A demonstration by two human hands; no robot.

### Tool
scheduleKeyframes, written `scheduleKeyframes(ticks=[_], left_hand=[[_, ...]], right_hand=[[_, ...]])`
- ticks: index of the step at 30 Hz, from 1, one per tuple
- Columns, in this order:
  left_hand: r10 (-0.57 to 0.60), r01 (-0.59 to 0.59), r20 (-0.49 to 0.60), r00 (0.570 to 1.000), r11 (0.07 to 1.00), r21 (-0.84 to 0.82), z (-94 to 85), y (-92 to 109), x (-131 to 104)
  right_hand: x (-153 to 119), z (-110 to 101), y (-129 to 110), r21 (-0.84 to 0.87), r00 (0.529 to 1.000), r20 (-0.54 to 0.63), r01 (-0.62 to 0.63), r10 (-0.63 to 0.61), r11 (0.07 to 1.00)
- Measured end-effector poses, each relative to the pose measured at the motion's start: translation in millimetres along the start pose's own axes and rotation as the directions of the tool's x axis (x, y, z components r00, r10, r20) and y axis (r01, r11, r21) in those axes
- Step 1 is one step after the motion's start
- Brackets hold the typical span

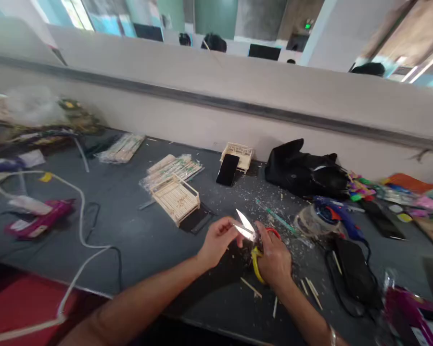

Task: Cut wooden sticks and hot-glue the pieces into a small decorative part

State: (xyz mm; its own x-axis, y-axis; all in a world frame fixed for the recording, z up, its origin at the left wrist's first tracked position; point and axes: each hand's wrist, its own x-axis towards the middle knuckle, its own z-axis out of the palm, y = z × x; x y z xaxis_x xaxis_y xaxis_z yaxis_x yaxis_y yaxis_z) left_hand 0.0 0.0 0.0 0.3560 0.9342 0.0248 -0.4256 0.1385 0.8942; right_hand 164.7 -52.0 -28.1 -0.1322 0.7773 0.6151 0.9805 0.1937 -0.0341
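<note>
Over the middle of the table, my right hand [274,259] grips a pair of scissors [246,226] with red and yellow handles, its blades spread apart. My left hand [220,240] is pinched closed beside the blades; whatever sits between its fingertips is too small to make out. Beyond the left hand lies a small bed-like model made of sticks [176,198]. A smaller stick model [240,154] stands by the wall, with a black phone [228,169] leaning against it. Short cut sticks [251,287] and pale scraps are scattered around my right hand.
Packs of sticks [173,168] lie behind the bed-like model. At the right are a black bag [305,168], a clear tape roll [315,218], a blue glue gun [348,223] and a black adapter [357,271]. A white cable [82,211] loops across the left side.
</note>
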Motion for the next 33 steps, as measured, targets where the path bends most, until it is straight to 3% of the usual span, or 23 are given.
scheduleKeyframes(ticks=[10, 15, 33], left_hand=[[0.016, -0.018, 0.039, 0.999, 0.999, 0.045, -3.3, 3, -1], [0.02, -0.023, 0.039, 0.999, 0.997, 0.072, -3.1, 4, -2], [0.021, -0.021, 0.003, 1.0, 0.993, 0.116, 0.1, 1, -2]], right_hand=[[-8, -1, 3, 0.079, 0.999, 0.044, -0.034, 0.031, 0.996], [-12, 1, 2, 0.06, 0.994, 0.073, -0.084, 0.08, 0.995], [-7, -4, -1, -0.006, 0.993, 0.102, -0.063, 0.063, 0.998]])
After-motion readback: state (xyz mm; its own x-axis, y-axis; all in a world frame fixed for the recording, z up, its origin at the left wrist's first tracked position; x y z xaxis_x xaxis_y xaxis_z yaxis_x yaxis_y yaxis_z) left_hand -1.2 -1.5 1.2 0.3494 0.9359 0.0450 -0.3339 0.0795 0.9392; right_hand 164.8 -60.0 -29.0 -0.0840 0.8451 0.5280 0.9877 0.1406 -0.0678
